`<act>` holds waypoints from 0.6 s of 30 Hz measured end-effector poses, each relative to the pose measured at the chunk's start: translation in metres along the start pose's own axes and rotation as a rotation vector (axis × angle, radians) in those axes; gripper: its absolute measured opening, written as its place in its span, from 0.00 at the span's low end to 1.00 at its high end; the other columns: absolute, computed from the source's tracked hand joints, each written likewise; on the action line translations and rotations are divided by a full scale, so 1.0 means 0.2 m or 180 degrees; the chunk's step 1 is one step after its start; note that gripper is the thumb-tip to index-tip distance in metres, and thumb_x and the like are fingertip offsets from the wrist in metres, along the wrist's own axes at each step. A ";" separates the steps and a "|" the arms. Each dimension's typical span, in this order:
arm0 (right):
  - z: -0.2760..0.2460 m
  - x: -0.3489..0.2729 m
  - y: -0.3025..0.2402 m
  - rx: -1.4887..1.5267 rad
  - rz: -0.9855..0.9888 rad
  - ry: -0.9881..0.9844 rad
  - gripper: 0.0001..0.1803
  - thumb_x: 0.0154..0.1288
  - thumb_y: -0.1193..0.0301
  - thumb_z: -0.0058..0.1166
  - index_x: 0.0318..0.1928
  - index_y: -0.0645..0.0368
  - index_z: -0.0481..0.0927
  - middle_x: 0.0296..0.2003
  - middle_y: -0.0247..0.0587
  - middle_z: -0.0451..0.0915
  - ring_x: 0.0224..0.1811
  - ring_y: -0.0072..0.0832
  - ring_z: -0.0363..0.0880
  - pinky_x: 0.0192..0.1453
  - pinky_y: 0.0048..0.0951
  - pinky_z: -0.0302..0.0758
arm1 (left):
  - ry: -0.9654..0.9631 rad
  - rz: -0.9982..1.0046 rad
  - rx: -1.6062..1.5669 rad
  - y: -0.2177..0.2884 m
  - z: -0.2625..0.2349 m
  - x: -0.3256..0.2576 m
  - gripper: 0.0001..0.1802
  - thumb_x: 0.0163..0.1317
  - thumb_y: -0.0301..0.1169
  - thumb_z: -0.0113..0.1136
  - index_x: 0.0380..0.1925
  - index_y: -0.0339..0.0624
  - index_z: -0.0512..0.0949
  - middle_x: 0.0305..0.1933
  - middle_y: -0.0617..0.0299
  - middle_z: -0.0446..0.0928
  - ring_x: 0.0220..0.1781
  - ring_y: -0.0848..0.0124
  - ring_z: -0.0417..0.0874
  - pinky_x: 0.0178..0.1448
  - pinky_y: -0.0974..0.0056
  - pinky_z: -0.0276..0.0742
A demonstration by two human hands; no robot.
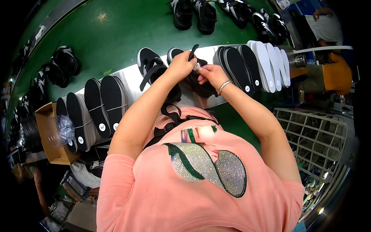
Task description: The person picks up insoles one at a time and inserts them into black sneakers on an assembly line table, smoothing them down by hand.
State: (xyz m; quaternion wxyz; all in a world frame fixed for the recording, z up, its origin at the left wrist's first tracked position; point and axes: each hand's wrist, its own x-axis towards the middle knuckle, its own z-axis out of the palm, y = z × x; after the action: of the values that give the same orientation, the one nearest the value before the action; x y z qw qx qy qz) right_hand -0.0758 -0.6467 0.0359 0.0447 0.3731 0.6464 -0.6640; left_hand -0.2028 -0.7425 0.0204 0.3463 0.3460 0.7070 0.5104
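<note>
Fingers (192,62) on black shoe (193,79), over steel bench (131,75), green conveyor (116,34).

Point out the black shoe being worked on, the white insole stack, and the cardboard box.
black shoe (203,88), head view, on its dark side below the right hand.
white insole stack (270,63), head view, on a middle insole's face.
cardboard box (46,137), head view, on its left wall.
</note>
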 end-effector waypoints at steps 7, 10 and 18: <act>-0.20 -0.09 0.03 0.1299 -0.0335 -0.1367 0.10 0.60 0.68 0.48 0.29 0.64 0.75 0.19 0.34 0.73 0.29 0.22 0.73 0.40 0.21 0.67 | 0.0242 -0.0180 0.0156 -0.03 0.01 0.03 0.13 0.55 0.34 0.50 0.36 0.35 0.72 0.33 0.47 0.75 0.38 0.56 0.75 0.42 0.60 0.69; -0.16 -0.15 -0.01 0.0177 -0.0448 -0.0265 0.10 0.60 0.69 0.48 0.29 0.64 0.76 0.20 0.33 0.73 0.27 0.20 0.72 0.37 0.19 0.66 | 0.0129 -0.0036 0.0207 0.02 0.00 -0.02 0.15 0.56 0.34 0.51 0.38 0.33 0.70 0.32 0.53 0.74 0.36 0.65 0.76 0.43 0.66 0.69; 0.00 -0.31 -0.11 -0.1116 -0.1337 0.0178 0.10 0.61 0.69 0.47 0.33 0.62 0.77 0.22 0.32 0.74 0.25 0.19 0.71 0.37 0.19 0.66 | -0.0308 0.0458 0.0162 0.35 -0.12 -0.33 0.16 0.52 0.35 0.54 0.38 0.37 0.72 0.29 0.54 0.76 0.30 0.65 0.78 0.36 0.64 0.73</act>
State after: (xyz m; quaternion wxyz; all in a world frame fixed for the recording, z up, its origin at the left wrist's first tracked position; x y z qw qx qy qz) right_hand -0.0423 -0.6690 0.0882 -0.0479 0.2356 0.8157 -0.5262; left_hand -0.1799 -0.7923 0.1032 0.3336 0.4289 0.6755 0.4984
